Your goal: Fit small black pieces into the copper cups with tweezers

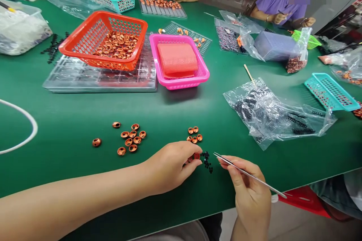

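Observation:
My left hand (pixel 169 165) is closed, thumb and forefinger around a small copper-coloured cup-shaped part (pixel 197 156); the other fingers are partly hidden. In my right hand (pixel 250 184) is a pair of metal tweezers (pixel 251 176), tips pointing left. Between the hands lies a little pile of tiny black pieces (pixel 206 159), apart from the tweezer tips. Just beyond my left fingers sits a small group of copper-coloured parts (pixel 195 139). Farther left, a looser group of similar parts with holes (pixel 132 134) rests on the green table (pixel 85 113).
An orange basket (pixel 85 54) of copper parts stands on stacked clear trays (pixel 98 84). Beside it is a pink basket (pixel 205 77) holding folded pink foam (pixel 177 59). Plastic bags of black pieces (pixel 271 113) lie right. Two people work across the table.

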